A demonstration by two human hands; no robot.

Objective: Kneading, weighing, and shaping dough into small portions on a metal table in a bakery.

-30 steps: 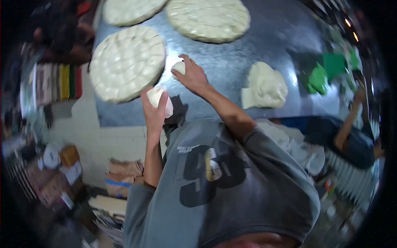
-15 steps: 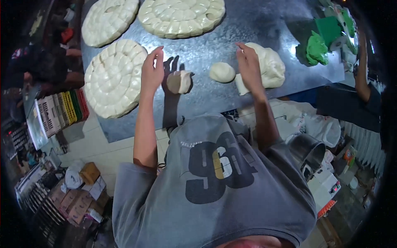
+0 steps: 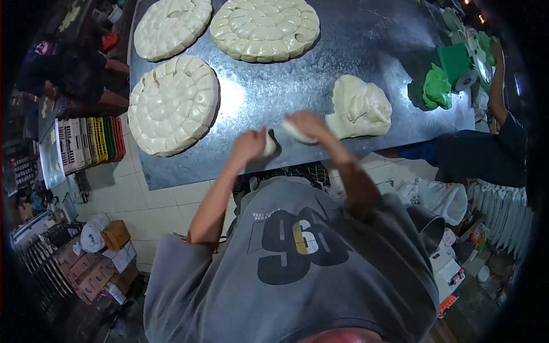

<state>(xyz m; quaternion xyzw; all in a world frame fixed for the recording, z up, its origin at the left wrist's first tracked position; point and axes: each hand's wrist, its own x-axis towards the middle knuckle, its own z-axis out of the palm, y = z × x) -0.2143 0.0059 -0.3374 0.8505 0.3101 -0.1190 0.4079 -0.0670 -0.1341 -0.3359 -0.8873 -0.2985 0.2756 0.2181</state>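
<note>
Near the front edge of the metal table (image 3: 274,94), my left hand (image 3: 249,145) is curled over a small piece of dough (image 3: 269,146), which shows past its thumb side. My right hand (image 3: 309,125) lies cupped on a second piece of dough (image 3: 297,133), stretched somewhat long under the fingers. Both pieces rest on the tabletop, a short gap between them. To the right of my right hand sits a large uneven lump of dough (image 3: 366,108). At the left stands a thick round of dough (image 3: 173,106), scored or assembled into many segments.
Two more segmented dough rounds, one at far left (image 3: 172,26) and one at far centre (image 3: 264,28), lie on the table. A green bag (image 3: 437,87) and a green scale (image 3: 456,62) stand at right, beside another person's arm (image 3: 499,97). Stacked crates (image 3: 91,147) are at left.
Both hands have come down and nearer to me from raised, spread positions onto the two small dough pieces. The large lump is uncovered now. The whole view has shifted slightly.
</note>
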